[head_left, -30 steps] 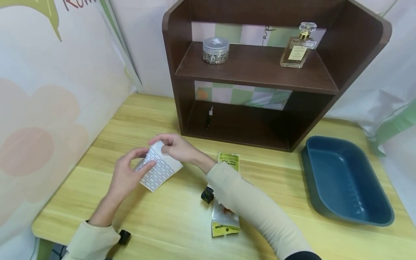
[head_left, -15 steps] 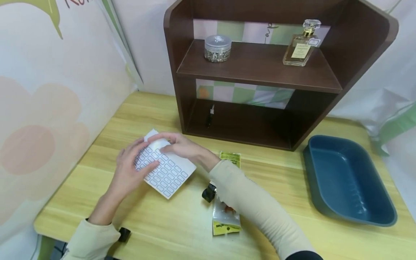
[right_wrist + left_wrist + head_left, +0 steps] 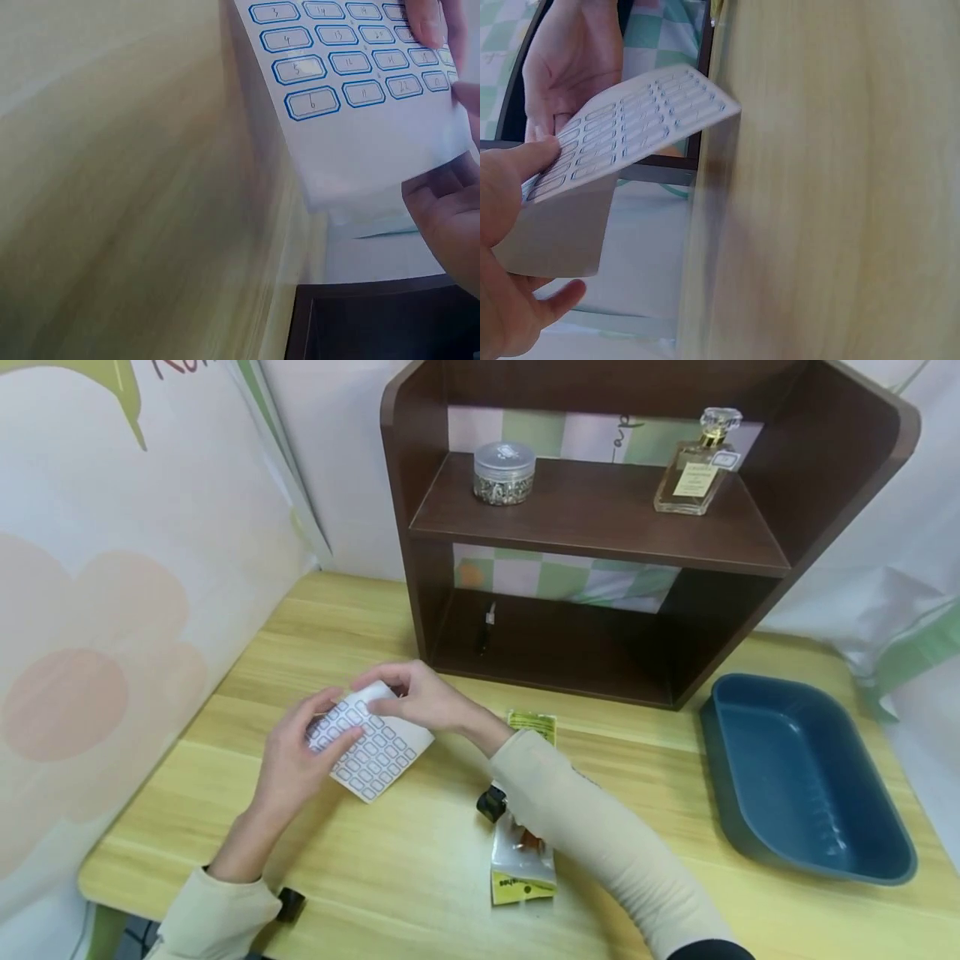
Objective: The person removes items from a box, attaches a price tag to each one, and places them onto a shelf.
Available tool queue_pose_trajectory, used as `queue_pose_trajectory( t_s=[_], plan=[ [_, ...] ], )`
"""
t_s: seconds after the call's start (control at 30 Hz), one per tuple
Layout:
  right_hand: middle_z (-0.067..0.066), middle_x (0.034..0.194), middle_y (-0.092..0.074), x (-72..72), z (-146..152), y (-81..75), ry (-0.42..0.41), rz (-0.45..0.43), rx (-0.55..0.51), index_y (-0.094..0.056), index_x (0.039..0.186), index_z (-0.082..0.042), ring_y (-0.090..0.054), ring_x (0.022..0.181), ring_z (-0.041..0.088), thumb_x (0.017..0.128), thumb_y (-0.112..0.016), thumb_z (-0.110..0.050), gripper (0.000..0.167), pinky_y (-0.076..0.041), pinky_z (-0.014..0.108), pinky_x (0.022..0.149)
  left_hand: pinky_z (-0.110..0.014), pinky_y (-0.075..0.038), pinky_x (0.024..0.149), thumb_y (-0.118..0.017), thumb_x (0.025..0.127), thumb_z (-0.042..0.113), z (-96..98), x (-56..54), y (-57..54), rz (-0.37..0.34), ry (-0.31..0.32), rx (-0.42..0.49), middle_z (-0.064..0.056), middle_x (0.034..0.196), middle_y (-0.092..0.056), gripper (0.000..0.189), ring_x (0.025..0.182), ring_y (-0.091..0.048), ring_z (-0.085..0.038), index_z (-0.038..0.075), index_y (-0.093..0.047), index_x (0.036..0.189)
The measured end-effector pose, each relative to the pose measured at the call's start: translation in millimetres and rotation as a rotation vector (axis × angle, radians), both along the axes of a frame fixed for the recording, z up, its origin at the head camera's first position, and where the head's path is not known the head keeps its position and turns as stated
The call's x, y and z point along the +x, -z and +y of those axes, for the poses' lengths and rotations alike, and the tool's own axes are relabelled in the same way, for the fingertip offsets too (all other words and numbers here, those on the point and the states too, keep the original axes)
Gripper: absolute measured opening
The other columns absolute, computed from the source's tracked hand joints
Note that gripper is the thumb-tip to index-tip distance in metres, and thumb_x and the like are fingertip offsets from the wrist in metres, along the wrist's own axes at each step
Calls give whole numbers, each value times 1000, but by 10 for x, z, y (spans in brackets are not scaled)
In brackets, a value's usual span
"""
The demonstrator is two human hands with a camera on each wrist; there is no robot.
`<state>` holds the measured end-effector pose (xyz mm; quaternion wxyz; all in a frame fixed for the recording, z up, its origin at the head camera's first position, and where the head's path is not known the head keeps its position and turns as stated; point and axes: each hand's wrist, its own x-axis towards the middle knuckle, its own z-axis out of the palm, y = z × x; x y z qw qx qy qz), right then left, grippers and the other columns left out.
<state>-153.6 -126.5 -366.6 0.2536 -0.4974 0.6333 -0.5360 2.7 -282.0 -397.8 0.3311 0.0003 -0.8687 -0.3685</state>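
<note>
In the head view, a white sheet of labels (image 3: 375, 756) with blue borders is held above the left part of the table. My left hand (image 3: 288, 764) pinches its left side, thumb on the printed face and fingers behind. At the sheet's upper right edge my right hand (image 3: 423, 697) grips it, with the thumb in front. Handwritten numbers fill the label sheet (image 3: 367, 142) in the right wrist view, above a blank lower strip. The left wrist view shows the label sheet (image 3: 645, 124) bent, with part of it folding down behind.
A dark brown shelf (image 3: 600, 547) stands behind, bearing a lidded clear jar (image 3: 504, 475), a perfume bottle (image 3: 690, 481) and a small pen-like item (image 3: 486, 631). A yellow-ended plastic packet (image 3: 523, 885) lies partly under my right forearm. A blue basin (image 3: 806, 777) sits at the right.
The label sheet first swung flatter and wider into view, then tilted back and bent again. Both hands stay on it; the right hand shifted slightly.
</note>
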Motion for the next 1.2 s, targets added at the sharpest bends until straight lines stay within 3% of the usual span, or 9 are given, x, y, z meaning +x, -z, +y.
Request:
queue_pose_trajectory(
  t_s=[0.23, 0.43, 0.63, 0.93, 1.1, 1.2],
  plan=[
    [7, 98, -71, -8, 36, -36, 18, 63, 9, -70, 116, 1, -66, 74, 22, 93, -70, -2, 24, -59, 36, 64, -11, -51, 71, -85, 77, -1, 28, -16, -11, 43, 6, -13, -15, 106, -73, 38, 82, -68, -22, -2, -71, 113],
    [5, 102, -72, 3, 49, -43, 48, 165, -6, -73, 113, -3, -63, 70, 13, 93, -71, -3, 20, -56, 26, 61, -10, -50, 73, -86, 76, -2, 29, -16, -12, 88, 5, -61, -15, 102, -74, 38, 81, -70, -27, -2, -73, 112],
    [8, 106, -73, 64, 50, -44, 94, 167, -28, -75, 111, -3, -66, 73, 14, 93, -70, -2, 19, -58, 28, 64, -10, -49, 77, -86, 77, -1, 23, -16, -4, 116, 0, -90, -15, 101, -75, 36, 82, -72, -29, -2, -73, 110],
    [6, 101, -71, 144, 19, -48, 147, 70, -18, -74, 102, -4, -66, 71, 19, 93, -71, -2, 10, -60, 36, 64, -11, -48, 81, -85, 79, 2, 23, -32, 4, 79, -26, -74, -15, 102, -75, 33, 87, -72, -31, -1, -74, 110],
    [8, 102, -70, 189, 33, -62, 138, 73, -14, -71, 97, -4, -66, 76, 19, 92, -71, 0, 6, -60, 38, 66, -9, -48, 79, -83, 81, 3, 13, -16, 4, 51, -46, -50, -15, 102, -75, 30, 86, -71, -30, -1, -73, 109],
    [7, 105, -68, 200, 56, -64, 160, 120, -5, -71, 95, -5, -64, 85, 18, 92, -72, -2, 4, -59, 34, 72, -7, -46, 75, -82, 84, 5, -14, 4, 7, 23, -81, -32, -16, 102, -74, 28, 85, -71, -30, -1, -73, 109]
  ],
)
